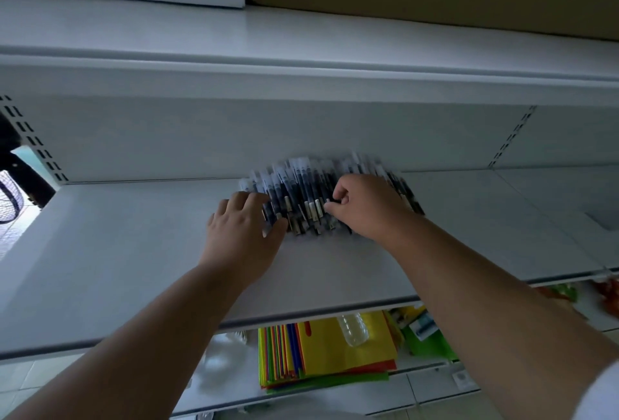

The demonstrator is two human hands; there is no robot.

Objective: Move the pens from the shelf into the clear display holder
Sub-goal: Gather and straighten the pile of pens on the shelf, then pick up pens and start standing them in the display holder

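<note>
Head view, both arms reaching onto a white shelf (134,252). We see the pens (301,192) lying as a loose, fanned heap at the back of the shelf, against its rear wall, dark barrels side by side with pale caps toward the wall and metal clips toward us. The left hand (241,228) lies flat at the left edge of the heap, fingers fairly straight and touching the outermost pens, gripping nothing we can make out. The right hand (365,205) rests on the right part of the heap with fingers curled; thumb and forefinger appear to pinch one or a few pens near their clip ends, though blur keeps us from counting them. The clear display holder is not in view.

We judge each pen light, stiff and smooth-barrelled, so single pens lift easily but roll and slide against one another; a large bundle is likely to splay or shed pens from its ends. We therefore favour gathering a modest handful, squeezed across the middle of the barrels with all pens pointing one way, the flat hand serving as a stop while the other closes around them.
</note>
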